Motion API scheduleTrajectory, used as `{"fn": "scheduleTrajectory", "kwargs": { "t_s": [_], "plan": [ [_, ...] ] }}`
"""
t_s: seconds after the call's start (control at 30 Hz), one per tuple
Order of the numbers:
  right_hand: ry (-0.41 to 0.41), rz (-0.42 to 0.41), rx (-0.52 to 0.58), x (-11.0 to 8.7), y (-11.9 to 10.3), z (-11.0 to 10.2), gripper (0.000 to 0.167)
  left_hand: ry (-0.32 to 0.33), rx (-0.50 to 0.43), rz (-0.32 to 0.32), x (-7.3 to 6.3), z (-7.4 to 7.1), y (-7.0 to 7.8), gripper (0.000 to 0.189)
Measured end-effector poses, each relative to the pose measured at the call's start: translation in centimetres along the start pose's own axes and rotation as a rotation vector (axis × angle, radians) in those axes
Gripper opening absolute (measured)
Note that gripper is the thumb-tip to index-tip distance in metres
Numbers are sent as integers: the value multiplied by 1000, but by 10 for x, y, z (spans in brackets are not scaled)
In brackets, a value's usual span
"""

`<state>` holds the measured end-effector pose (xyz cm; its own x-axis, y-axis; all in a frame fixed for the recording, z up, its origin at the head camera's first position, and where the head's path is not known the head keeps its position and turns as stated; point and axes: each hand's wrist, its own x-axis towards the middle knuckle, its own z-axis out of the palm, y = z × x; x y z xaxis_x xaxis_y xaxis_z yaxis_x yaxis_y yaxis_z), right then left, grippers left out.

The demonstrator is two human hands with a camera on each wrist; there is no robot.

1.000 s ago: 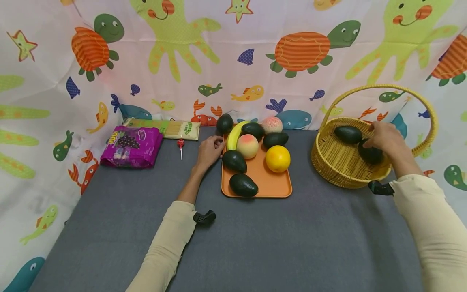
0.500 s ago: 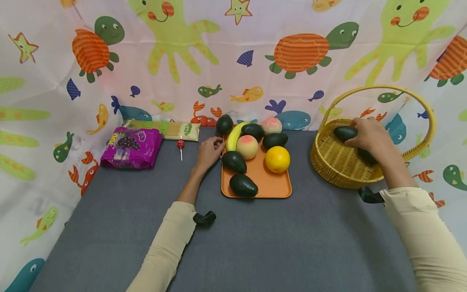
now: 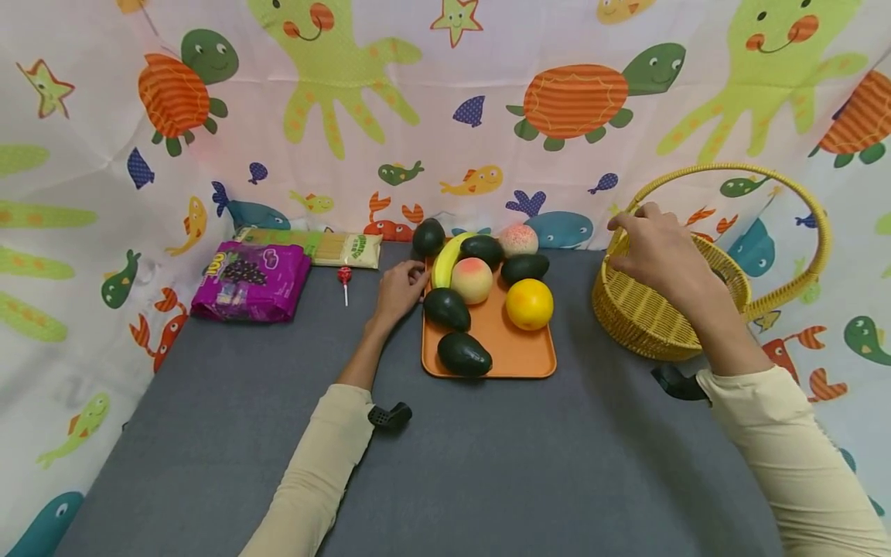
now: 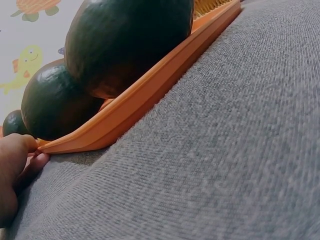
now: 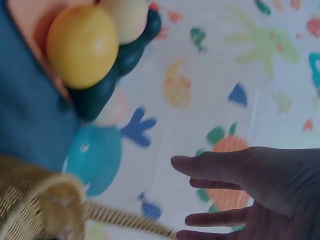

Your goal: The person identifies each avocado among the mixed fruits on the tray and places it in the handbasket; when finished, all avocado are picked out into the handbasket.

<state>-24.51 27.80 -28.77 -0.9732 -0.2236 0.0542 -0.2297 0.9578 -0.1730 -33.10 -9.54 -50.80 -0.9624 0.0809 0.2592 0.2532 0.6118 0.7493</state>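
Note:
At the left edge of the orange tray (image 3: 518,357), my left hand (image 3: 400,292) pinches the rim between thumb and fingers, as the left wrist view also shows at the tray corner (image 4: 75,142). On the tray lie several dark green avocados (image 3: 465,354), a banana (image 3: 445,261), peaches (image 3: 472,280) and an orange (image 3: 530,303). My right hand (image 3: 657,251) hovers over the left side of the wicker basket (image 3: 629,336), holding nothing; its fingers look extended in the right wrist view. Behind that hand and wrist, the avocados in the basket are almost wholly hidden.
At the back left lie a purple bag (image 3: 254,280) with grapes printed on it, a pack of noodles (image 3: 344,247) and a red lollipop (image 3: 345,282). The basket's tall arched handle (image 3: 821,224) rises at the right. A patterned curtain (image 3: 418,100) stands behind the grey table (image 3: 522,464).
My right hand has moved left and up out of the basket, leaving the avocados there. The left hand has stayed at the tray rim.

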Motion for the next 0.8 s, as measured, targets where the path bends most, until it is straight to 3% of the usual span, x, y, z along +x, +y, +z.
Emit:
{"fn": "scheduleTrajectory", "kwargs": {
  "t_s": [0.23, 0.37, 0.6, 0.8],
  "plan": [
    [18, -159, 22, -5, -48, 5, 44, 9, -7, 5, 1, 0, 0, 30],
    [-11, -236, 56, -6, -70, 16, 40, 15, -4, 6, 1, 0, 0, 29],
    [-135, -294, 97, -2, -99, 37, 40, 19, -15, 16, 0, 0, 2, 28],
    [-168, -342, 100, 12, -122, 44, 41, 15, -13, 9, 0, -1, 1, 28]
  ]
}}
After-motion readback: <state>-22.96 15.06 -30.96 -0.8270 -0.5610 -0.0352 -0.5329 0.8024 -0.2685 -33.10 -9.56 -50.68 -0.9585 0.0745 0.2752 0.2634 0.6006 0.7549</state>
